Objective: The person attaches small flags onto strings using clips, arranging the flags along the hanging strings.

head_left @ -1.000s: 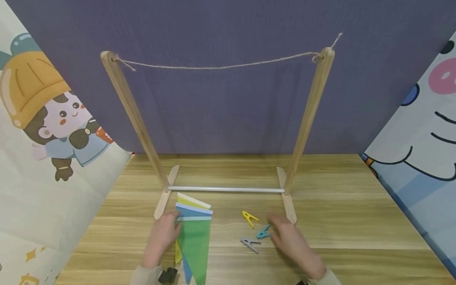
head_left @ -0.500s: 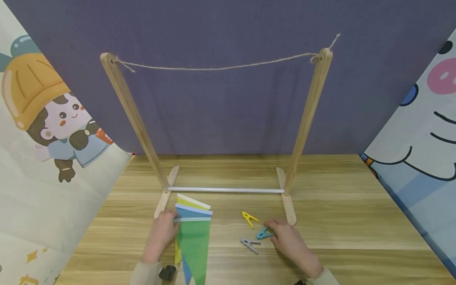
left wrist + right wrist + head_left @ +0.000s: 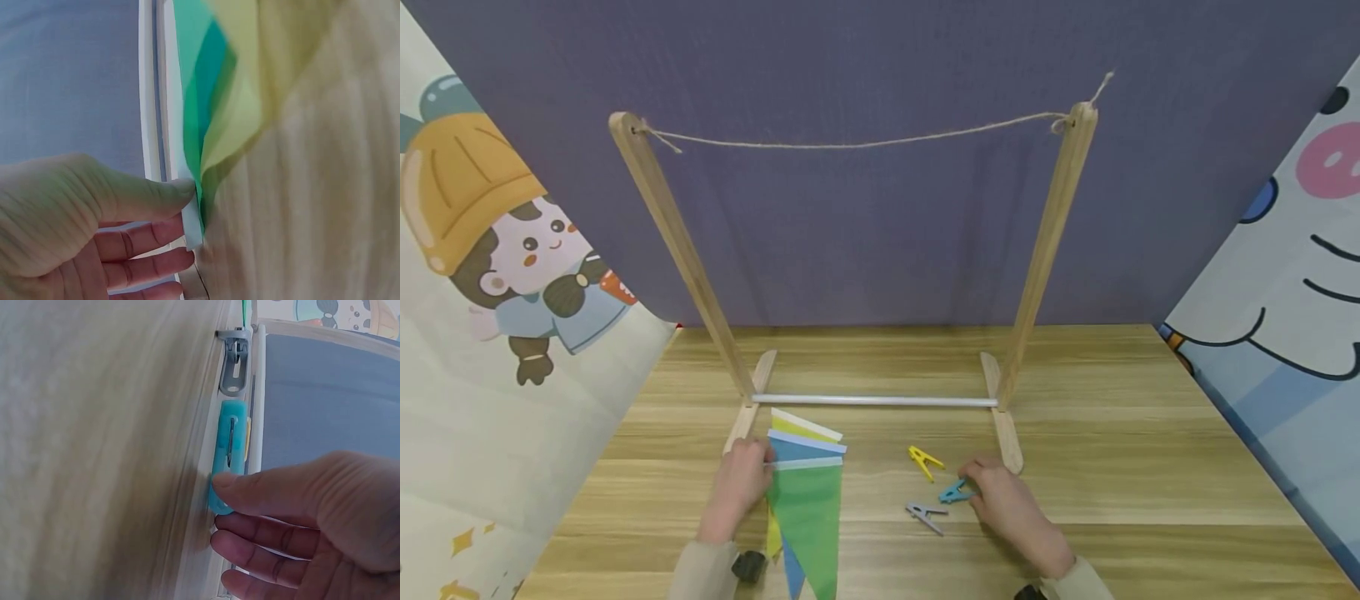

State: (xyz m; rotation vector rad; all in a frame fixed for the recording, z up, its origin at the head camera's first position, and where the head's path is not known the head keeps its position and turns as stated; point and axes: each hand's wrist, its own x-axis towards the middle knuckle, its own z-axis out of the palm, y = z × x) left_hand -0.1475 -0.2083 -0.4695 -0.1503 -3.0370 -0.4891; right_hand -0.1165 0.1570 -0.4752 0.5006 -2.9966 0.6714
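My left hand (image 3: 739,487) pinches the left end of the white top band on a green pennant (image 3: 811,512), with the thumb over the band in the left wrist view (image 3: 191,215). Beneath the green one lie a blue pennant (image 3: 797,451) and a yellow pennant (image 3: 797,427), fanned out on the table. My right hand (image 3: 1013,510) pinches the handle end of a blue clothespin (image 3: 953,492), thumb on top, as the right wrist view shows. A grey clothespin (image 3: 923,512) and a yellow clothespin (image 3: 924,459) lie left of that hand.
Behind the pennants stands a wooden frame with a left post (image 3: 681,250), a right post (image 3: 1051,250) and a white bottom bar (image 3: 876,401). A slack twine line (image 3: 850,147) joins the post tops. A dark blue panel (image 3: 865,242) rises behind the wooden table (image 3: 1150,467).
My right thumb and fingers have come onto the blue clothespin's handles. My left hand has shifted slightly left at the green pennant's edge; the pennants lie nearly as before.
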